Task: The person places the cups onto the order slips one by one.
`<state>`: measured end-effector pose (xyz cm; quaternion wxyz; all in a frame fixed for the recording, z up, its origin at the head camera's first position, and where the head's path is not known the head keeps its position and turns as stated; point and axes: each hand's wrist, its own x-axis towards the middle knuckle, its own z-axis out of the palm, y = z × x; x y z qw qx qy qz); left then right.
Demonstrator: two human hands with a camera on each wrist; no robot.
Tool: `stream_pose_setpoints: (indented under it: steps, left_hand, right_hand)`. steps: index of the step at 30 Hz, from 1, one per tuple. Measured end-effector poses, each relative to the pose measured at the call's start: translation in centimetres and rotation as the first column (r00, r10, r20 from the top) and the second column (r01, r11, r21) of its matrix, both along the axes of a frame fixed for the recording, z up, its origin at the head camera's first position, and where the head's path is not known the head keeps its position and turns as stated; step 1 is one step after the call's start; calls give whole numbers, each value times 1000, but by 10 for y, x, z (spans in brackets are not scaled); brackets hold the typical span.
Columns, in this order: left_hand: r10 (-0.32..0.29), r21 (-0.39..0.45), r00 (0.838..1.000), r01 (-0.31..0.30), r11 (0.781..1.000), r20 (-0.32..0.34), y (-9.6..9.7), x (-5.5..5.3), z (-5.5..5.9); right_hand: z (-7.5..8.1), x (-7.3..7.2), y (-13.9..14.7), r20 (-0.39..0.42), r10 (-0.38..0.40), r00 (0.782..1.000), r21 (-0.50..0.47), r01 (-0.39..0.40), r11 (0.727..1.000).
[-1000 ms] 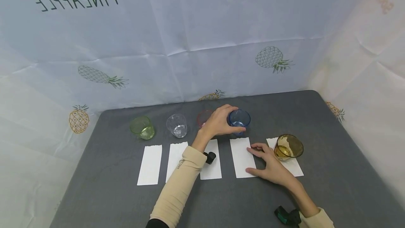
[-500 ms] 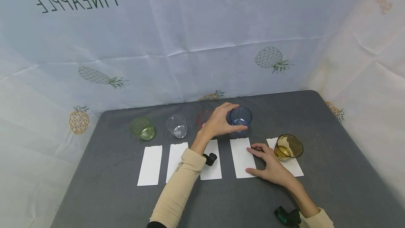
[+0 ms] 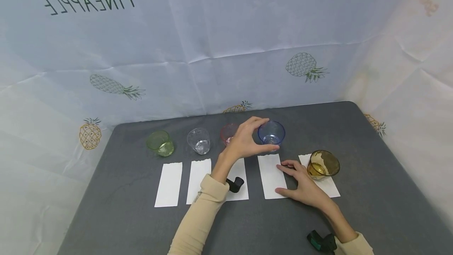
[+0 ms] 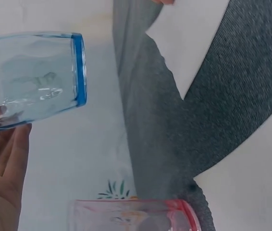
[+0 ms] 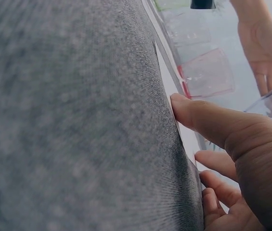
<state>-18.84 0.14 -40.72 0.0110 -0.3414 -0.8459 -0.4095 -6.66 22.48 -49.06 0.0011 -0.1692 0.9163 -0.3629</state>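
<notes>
My left hand (image 3: pixel 244 139) grips a clear blue glass (image 3: pixel 271 132) between thumb and fingers, at the back of the table. In the left wrist view this blue glass (image 4: pixel 40 79) shows against the backdrop, raised off the table, its blue rim to the right. My right hand (image 3: pixel 301 184) lies low with fingers and thumb spread, fingertips at the right edge of a white paper strip (image 3: pixel 269 176). In the right wrist view, the right thumb (image 5: pixel 203 113) touches the paper's edge. An amber glass (image 3: pixel 323 164) stands on another paper strip (image 3: pixel 329 188), just behind the right hand.
A pink-red glass (image 3: pixel 228 133), a clear glass (image 3: pixel 199 141) and a green glass (image 3: pixel 160 143) stand in a row left of the left hand. More white strips (image 3: pixel 168 184) lie in front of them. A pineapple-print curtain (image 3: pixel 226 30) borders the grey table (image 3: pixel 116 192).
The blue glass has risen and shifted a little right in my left hand, and it looks larger. My right hand and the other glasses have stayed put.
</notes>
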Motion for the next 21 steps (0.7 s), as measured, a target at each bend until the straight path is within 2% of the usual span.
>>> stream_pose_setpoints:
  steps: [11, 21]
  left_hand:
    - [-14, -4, 1000, 14, 1000, -7, -2, 24, 12]
    - [-8, 22, 1000, 8, 1000, 4, -5, 43, 12]
  right_hand:
    - [1, 0, 0, -2, 0, 1000, -13, 0, 1000]
    - [2, 0, -1, -5, 5, 1000, -20, -5, 1000]
